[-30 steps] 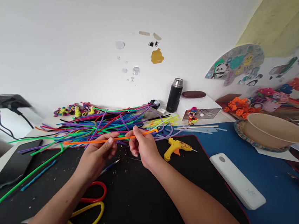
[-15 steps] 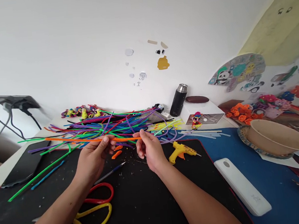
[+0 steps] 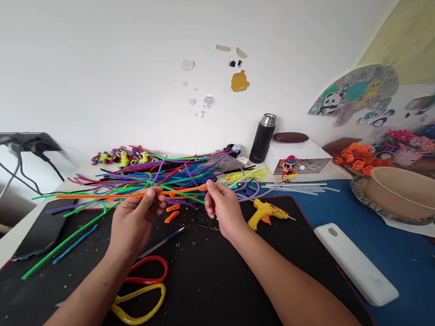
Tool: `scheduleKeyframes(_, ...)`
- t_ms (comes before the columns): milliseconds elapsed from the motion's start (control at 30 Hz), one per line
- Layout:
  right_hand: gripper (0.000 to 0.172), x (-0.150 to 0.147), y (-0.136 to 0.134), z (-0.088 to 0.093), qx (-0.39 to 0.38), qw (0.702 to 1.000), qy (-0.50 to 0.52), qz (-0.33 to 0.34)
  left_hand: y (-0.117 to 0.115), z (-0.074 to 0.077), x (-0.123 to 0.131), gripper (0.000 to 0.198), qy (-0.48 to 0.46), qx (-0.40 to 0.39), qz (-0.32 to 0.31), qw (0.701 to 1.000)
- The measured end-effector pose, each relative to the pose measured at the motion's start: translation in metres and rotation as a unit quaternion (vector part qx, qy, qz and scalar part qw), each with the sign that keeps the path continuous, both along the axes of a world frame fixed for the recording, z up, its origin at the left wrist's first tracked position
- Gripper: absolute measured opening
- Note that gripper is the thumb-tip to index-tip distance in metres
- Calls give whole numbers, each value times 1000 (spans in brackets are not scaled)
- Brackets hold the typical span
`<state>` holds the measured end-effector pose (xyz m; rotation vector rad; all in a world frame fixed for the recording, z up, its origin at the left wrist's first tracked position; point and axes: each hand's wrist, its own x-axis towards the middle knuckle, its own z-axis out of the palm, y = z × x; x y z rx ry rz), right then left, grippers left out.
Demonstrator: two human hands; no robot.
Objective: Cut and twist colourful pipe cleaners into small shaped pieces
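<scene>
An orange pipe cleaner (image 3: 101,195) runs almost level between my two hands, above the black mat. My left hand (image 3: 140,214) pinches it partway along, so a long length sticks out to the left. At its right end, the thumb and fingers of my right hand (image 3: 221,203) are closed on it. Behind the hands lies a big loose pile of colourful pipe cleaners (image 3: 127,179). Two short orange twisted pieces (image 3: 172,217) rest on the mat between the hands. Scissors with red and yellow handles (image 3: 139,306) lie partly under my left forearm.
A yellow glue gun (image 3: 266,213) and a white oblong case (image 3: 356,265) lie at the right. Behind stand a black flask (image 3: 263,139) and a small figure (image 3: 290,169). A pen (image 3: 163,241), a phone (image 3: 41,228) and a beige bowl (image 3: 416,190) are also around.
My right hand has shifted a little to the right along the orange pipe cleaner, widening the gap between my hands. The view has tilted slightly.
</scene>
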<state>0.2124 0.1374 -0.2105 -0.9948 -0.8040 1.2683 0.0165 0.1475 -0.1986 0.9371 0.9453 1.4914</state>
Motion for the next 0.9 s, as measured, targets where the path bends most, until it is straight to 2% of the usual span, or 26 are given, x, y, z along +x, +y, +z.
scheduleKeyframes(200, 50, 3, -3, 9, 32, 999, -25, 14, 1, 3, -3, 35, -20, 0, 3, 1000)
scheduleKeyframes(533, 45, -3, -16, 25, 19, 992, 62, 104, 10, 8, -19, 32, -93, -31, -29, 995)
scheduleKeyframes(700, 42, 6, -10, 25, 15, 991, 83, 108, 9, 16, -23, 30, -91, -25, -84, 992)
scheduleKeyframes(900, 46, 1, -10, 19, -8, 988, 99, 114, 15, 22, -27, 28, -140, -15, -52, 989)
